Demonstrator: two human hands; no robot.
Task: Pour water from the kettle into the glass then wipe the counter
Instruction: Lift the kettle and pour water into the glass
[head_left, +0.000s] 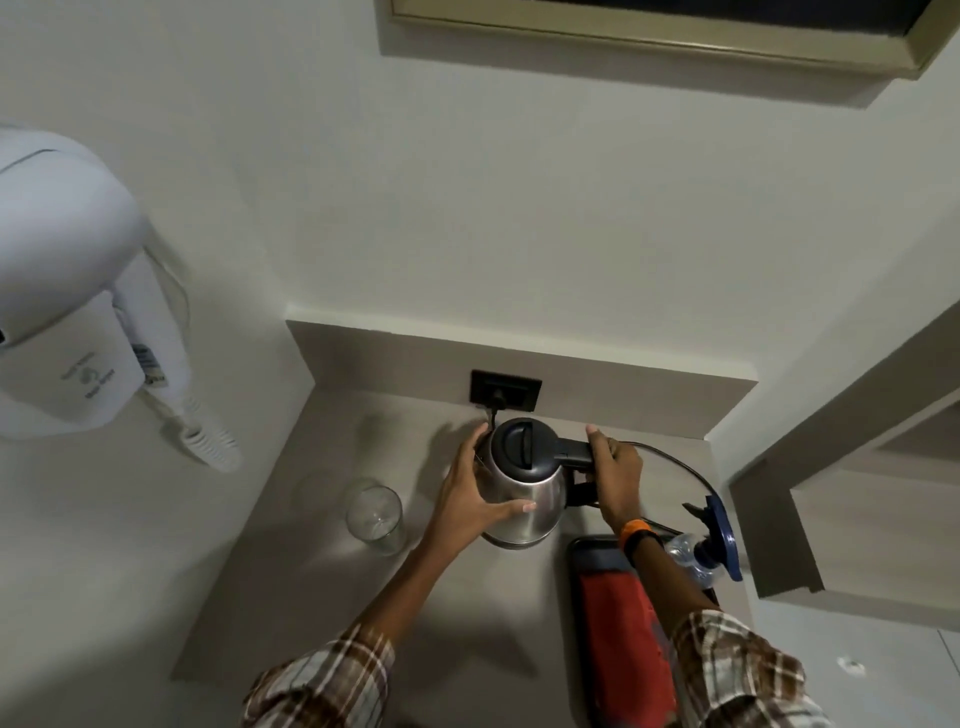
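A steel kettle (527, 499) with a black lid stands upright on the grey counter (322, 597), near the back wall. My right hand (615, 478) is wrapped around its black handle on the right side. My left hand (470, 493) rests flat against the kettle's steel body on the left, fingers spread. A clear glass (375, 514) stands upright on the counter to the left of the kettle, apart from both hands. A red cloth (623, 634) lies in a black tray (579, 551) at the right, partly under my right forearm.
The kettle's black cord (675, 462) runs to a wall socket (505, 388) behind it. A plastic bottle with a blue fitting (719, 540) lies right of the tray. A white wall-mounted hair dryer (72, 322) hangs at the left. A shelf edge (779, 535) juts in at the right.
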